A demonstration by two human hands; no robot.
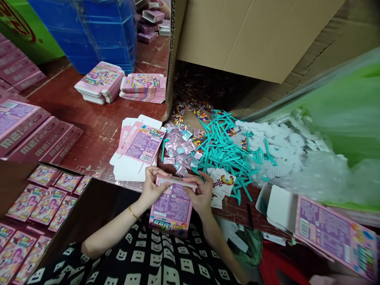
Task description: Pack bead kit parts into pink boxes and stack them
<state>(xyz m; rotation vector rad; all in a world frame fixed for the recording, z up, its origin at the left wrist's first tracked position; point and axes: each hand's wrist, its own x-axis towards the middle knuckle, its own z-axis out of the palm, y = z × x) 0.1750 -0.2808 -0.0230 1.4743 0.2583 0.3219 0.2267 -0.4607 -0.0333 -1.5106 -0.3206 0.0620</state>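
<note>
A pink and purple printed box is held close in front of my body, its text-covered face toward me. My left hand grips its left top edge, the thumb lying across the printed face. On the opposite side my right hand holds the top right corner, thumb on the face too. Both thumbs are near the box's top end; whether that flap is fully closed I cannot tell. Just beyond lie flat unfolded boxes, small shiny packets and printed picture cards.
Teal plastic sticks are heaped beside white pegged pieces. A large cardboard carton stands behind them. Stacked flat boxes lie near a blue bin. Packed boxes fill a carton at left; another flat box lies right.
</note>
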